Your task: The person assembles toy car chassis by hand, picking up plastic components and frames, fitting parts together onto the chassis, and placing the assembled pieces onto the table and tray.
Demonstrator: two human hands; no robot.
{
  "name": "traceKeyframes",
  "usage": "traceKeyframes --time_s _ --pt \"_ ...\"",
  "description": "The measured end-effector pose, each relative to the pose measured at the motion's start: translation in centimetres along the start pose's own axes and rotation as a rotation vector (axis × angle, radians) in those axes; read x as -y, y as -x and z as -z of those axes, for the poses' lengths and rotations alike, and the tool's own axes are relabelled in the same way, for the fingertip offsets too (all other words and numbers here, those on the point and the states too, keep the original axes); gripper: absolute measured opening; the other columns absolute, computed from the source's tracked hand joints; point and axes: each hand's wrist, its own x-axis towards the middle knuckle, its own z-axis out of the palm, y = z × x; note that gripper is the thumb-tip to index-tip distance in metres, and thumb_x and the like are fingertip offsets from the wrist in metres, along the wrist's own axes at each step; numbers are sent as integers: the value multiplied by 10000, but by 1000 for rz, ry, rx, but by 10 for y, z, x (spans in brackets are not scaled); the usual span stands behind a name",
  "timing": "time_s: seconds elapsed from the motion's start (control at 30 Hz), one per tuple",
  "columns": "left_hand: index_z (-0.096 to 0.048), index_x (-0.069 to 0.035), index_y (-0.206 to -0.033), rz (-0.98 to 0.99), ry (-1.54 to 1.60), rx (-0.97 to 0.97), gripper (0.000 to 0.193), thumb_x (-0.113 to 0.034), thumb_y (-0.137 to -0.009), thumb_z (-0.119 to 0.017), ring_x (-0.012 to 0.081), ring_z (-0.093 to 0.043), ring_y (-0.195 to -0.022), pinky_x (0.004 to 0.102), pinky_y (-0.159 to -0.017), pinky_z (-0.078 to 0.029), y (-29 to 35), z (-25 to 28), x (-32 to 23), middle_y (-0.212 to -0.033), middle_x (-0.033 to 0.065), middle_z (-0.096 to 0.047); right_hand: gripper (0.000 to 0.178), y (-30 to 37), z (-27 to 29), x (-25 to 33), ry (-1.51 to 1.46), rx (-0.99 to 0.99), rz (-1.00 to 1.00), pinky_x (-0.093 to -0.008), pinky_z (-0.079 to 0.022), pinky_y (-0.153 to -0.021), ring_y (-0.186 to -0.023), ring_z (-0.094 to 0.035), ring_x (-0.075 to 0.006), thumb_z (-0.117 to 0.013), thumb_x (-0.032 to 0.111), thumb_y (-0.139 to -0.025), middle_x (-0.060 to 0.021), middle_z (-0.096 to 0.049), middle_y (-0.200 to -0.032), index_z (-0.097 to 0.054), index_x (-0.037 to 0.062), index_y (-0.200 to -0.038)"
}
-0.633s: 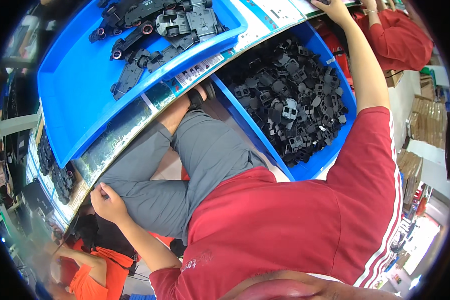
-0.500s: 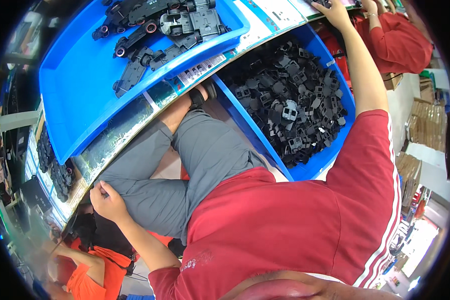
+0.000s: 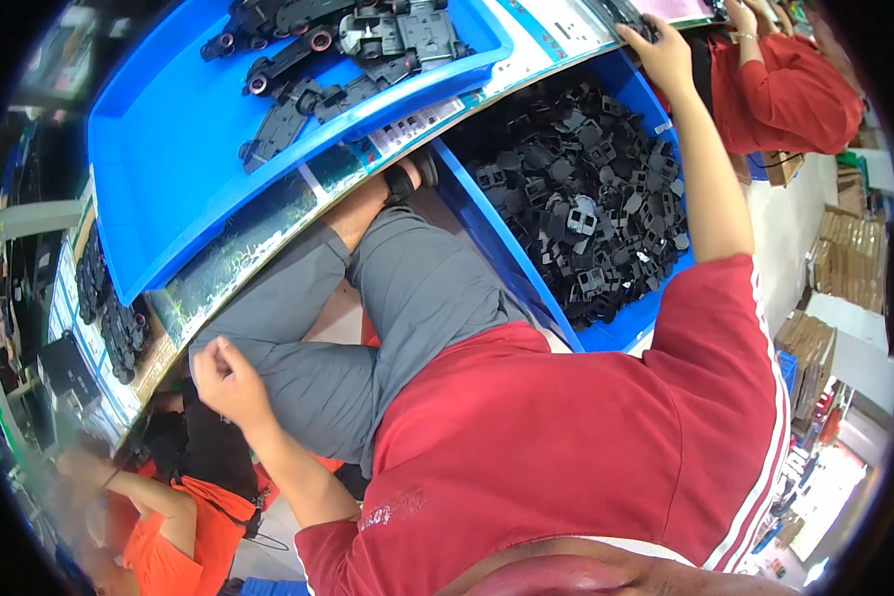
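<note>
At the upper right my right hand (image 3: 666,60) is closed over the end of a dark toy car chassis (image 3: 621,14) at the table's edge. Part of that chassis is cut off by the frame's rim. My left hand (image 3: 233,385) hovers by my grey-trousered knee, near the table edge, its fingers curled in. A small dark spot shows between thumb and fingers, too small to name. Several black toy car chassis (image 3: 407,45) with wheels lie in a blue tray (image 3: 169,149) on the table.
Below the table edge, a deep blue bin (image 3: 512,248) holds a heap of small black plastic parts (image 3: 596,189). More black chassis (image 3: 124,338) lie on the table at left. Co-workers sit at right in red (image 3: 790,94) and lower left in orange (image 3: 184,541). Cardboard stacks (image 3: 849,253) stand at right.
My right hand has drawn slightly down, and more of the chassis has come into view beside it. My left hand has shifted a little right, with its fingers raised. The whole view has moved slightly.
</note>
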Motion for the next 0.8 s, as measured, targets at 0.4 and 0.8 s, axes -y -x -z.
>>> traceKeyframes --time_s 0.4,0.8 --pt "-334 -2 -1477 361 1682 904 583 -285 -1041 -596 152 -646 -969 277 -683 -544 47 -94 -166 -1288 134 -572 612 241 41 277 -685 309 239 -360 -556 -871 -975 -680 -299 -923 171 -681 -169 -656 -1136 -671 -7 -1209" --pt "-559 -20 -1267 676 1637 598 334 -247 -1022 -549 233 -709 -968 409 -717 -621 52 -34 -108 -1152 119 -684 373 262 34 343 -818 387 725 -358 -537 -752 -905 -636 -301 -916 211 -702 -161 -631 -1100 -603 18 -760"
